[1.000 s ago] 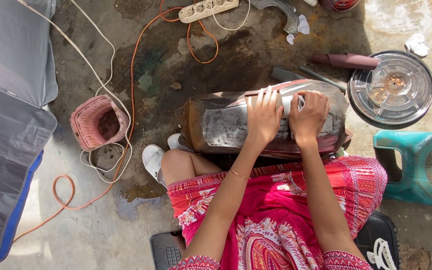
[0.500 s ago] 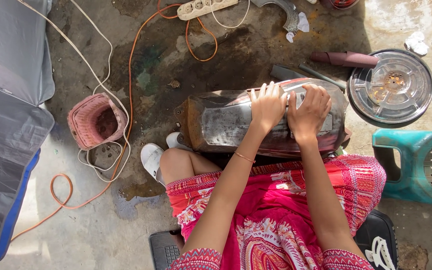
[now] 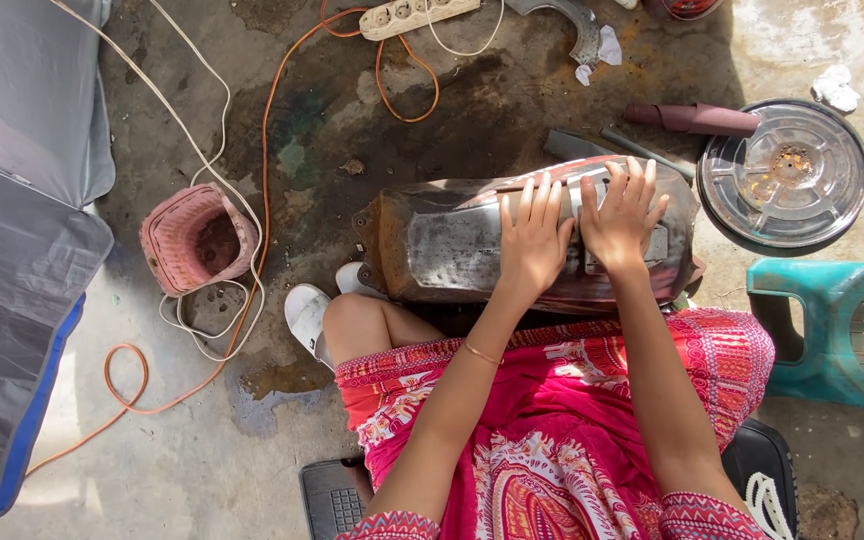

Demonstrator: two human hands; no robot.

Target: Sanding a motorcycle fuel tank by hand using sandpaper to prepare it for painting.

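on bare-metal panel (image 3: 452, 245), both flat hands (image 3: 577, 225)

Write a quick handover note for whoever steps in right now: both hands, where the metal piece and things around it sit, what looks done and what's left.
Left hand: flat, fingers spread, on the bare metal panel.
Right hand: flat beside it, on the same panel.
Panel lies across the person's knees, above the stained floor; rust at its left edge.
Round metal lid and rolled abrasive sheet to the right, pink basket to the left.
Done: most paint is off.
Left: red traces along the panel's edges.
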